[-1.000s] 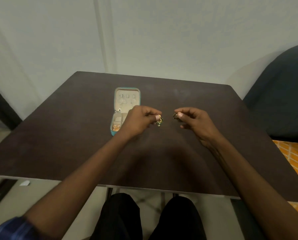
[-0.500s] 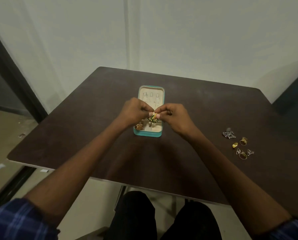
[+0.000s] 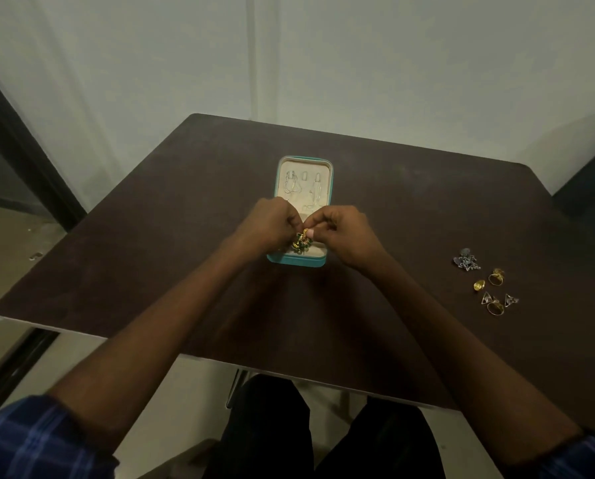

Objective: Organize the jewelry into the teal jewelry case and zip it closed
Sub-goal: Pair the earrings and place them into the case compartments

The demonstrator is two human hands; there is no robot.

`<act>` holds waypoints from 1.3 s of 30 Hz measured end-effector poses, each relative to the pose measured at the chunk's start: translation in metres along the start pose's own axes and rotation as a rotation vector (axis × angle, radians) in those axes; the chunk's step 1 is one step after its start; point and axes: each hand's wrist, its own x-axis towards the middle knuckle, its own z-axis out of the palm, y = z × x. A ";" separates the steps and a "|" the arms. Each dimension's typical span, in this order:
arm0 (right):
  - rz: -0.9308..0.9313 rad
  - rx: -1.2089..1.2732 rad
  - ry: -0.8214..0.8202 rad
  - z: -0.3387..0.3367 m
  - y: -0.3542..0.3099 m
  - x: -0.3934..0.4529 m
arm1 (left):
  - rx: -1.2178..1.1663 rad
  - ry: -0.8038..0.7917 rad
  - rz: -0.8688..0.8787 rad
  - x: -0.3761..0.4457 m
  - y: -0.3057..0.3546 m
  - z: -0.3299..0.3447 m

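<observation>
A: Over the teal jewelry case [image 3: 296, 263], lying open mid-counter [image 3: 185, 257], a gold-green earring [image 3: 301, 240] is pinched by left hand [image 3: 266, 227] & right hand [image 3: 347, 235], fingertips pressed together.

B: Risk? Slippery metal, a small ornate shape; it may be dropped if the pinch loosens. Lining: soft, cream. Loose rings [image 3: 493, 288] are left at right.

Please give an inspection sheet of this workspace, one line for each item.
Surface: dark brown table, matte.
Job's things: teal jewelry case open, chains in its lid; green and gold earring held over the near half; loose rings and pendants at the right side.
Clutter: nothing seen.
Hands: left hand and right hand both pinch the earring with their fingers.
Cables: nothing seen.
Surroundings: pale wall; floor with scraps at left.
</observation>
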 end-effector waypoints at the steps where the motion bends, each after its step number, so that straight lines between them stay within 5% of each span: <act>1: -0.002 -0.002 -0.004 0.001 0.000 0.001 | 0.007 0.002 -0.003 0.001 -0.001 0.001; 11: 0.028 -0.003 -0.042 0.007 0.006 0.004 | 0.069 0.014 0.028 -0.003 -0.008 0.009; 21: -0.025 -0.176 -0.056 0.017 0.000 0.005 | -0.124 0.173 0.005 -0.009 -0.010 0.005; 33: -0.099 -0.256 0.155 -0.016 0.014 -0.023 | -0.142 0.316 0.064 -0.008 0.017 0.012; 39: 0.038 -0.328 0.279 -0.086 0.070 -0.073 | -0.196 0.244 0.186 -0.009 0.070 0.037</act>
